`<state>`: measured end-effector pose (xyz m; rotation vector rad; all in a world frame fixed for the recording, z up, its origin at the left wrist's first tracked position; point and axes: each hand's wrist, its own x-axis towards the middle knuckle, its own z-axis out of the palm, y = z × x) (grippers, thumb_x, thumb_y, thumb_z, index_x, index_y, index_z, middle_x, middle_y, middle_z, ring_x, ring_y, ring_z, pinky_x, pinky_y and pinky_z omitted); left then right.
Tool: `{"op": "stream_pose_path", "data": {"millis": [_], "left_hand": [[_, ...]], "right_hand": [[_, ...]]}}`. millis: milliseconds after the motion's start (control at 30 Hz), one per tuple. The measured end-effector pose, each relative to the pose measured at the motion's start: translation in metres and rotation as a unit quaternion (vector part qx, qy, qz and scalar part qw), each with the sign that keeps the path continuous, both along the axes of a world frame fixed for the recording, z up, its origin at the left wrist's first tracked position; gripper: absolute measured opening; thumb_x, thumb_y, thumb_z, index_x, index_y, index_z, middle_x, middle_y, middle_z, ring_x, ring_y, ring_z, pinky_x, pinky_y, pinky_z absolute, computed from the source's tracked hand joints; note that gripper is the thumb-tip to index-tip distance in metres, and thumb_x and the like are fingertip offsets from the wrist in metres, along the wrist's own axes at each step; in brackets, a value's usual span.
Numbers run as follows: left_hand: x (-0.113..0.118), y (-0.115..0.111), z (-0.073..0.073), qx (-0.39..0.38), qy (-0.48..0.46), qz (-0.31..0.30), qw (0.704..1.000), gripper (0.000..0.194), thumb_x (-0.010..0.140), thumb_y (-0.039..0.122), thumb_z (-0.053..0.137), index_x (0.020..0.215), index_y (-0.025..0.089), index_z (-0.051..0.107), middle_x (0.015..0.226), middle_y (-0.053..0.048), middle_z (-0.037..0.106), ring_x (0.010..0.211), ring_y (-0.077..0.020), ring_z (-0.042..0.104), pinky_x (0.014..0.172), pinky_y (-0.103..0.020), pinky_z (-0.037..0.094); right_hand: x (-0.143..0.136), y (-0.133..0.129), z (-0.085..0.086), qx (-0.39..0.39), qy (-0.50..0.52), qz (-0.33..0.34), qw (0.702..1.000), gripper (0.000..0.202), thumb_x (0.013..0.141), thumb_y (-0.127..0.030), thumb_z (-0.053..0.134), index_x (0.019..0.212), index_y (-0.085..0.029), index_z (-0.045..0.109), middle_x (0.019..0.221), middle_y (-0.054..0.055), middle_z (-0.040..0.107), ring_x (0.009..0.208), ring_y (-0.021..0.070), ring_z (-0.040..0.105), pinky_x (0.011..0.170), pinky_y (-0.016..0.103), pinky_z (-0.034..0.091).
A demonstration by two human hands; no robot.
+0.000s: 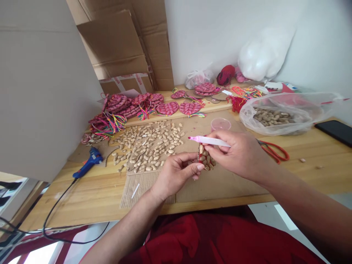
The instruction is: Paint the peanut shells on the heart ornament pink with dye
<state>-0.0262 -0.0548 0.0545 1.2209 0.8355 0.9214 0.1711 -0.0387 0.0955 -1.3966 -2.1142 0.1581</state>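
Observation:
My left hand (178, 170) pinches the near edge of a small peanut-covered cardboard piece (206, 160), held tilted above the cardboard mat. Red shows between the peanuts on it. In my right hand (236, 152) lies a white marker pen (211, 140) with a pink tip pointing left, just over the piece. The fingers of that hand also reach the piece's upper edge; whether they grip it I cannot tell. Behind the hands stands a clear round tub (220, 124) with a pinkish tint. Loose peanuts (154, 146) are spread on the mat to the left.
Pink peanut-covered ornaments (167, 108) with coloured tassels line the back. A blue glue gun (89, 163) with a trailing cable rests at left. Orange-handled scissors (277, 151), a plastic bag of peanuts (272, 115) and a black phone (335, 131) lie at right.

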Motion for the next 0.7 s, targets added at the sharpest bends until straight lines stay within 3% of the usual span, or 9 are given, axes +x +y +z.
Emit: {"op": "stream_pose_path", "data": {"millis": [133,400,700], "left_hand": [[0.002,-0.004,0.005,0.004,0.004,0.009,1.000,0.029,0.077,0.029,0.078,0.102,0.015,0.076,0.083,-0.005,0.072,0.059,-0.0080,0.059,0.058,-0.021,0.052],[0.005,-0.009,0.008,0.008,0.014,0.005,1.000,0.032,0.077,0.029,0.077,0.106,0.014,0.076,0.082,-0.006,0.072,0.061,-0.0088,0.058,0.058,-0.021,0.053],[0.010,-0.012,0.010,-0.012,0.001,0.025,1.000,0.039,0.073,0.033,0.081,0.105,0.013,0.076,0.076,-0.005,0.072,0.057,-0.0086,0.058,0.057,-0.021,0.052]], "right_hand": [[0.000,-0.004,0.000,0.010,0.014,0.001,1.000,0.018,0.086,-0.033,0.060,0.101,-0.029,0.069,0.078,-0.005,0.070,0.058,0.0079,0.053,0.057,0.025,0.036],[0.003,-0.009,-0.001,0.019,0.017,-0.001,1.000,0.010,0.084,-0.032,0.061,0.091,-0.027,0.068,0.064,-0.007,0.063,0.053,0.0068,0.049,0.055,0.024,0.035],[0.000,-0.014,0.000,0.057,0.040,-0.040,0.997,0.012,0.081,-0.029,0.061,0.087,-0.023,0.069,0.066,-0.003,0.065,0.055,0.0084,0.053,0.056,0.023,0.038]]}}
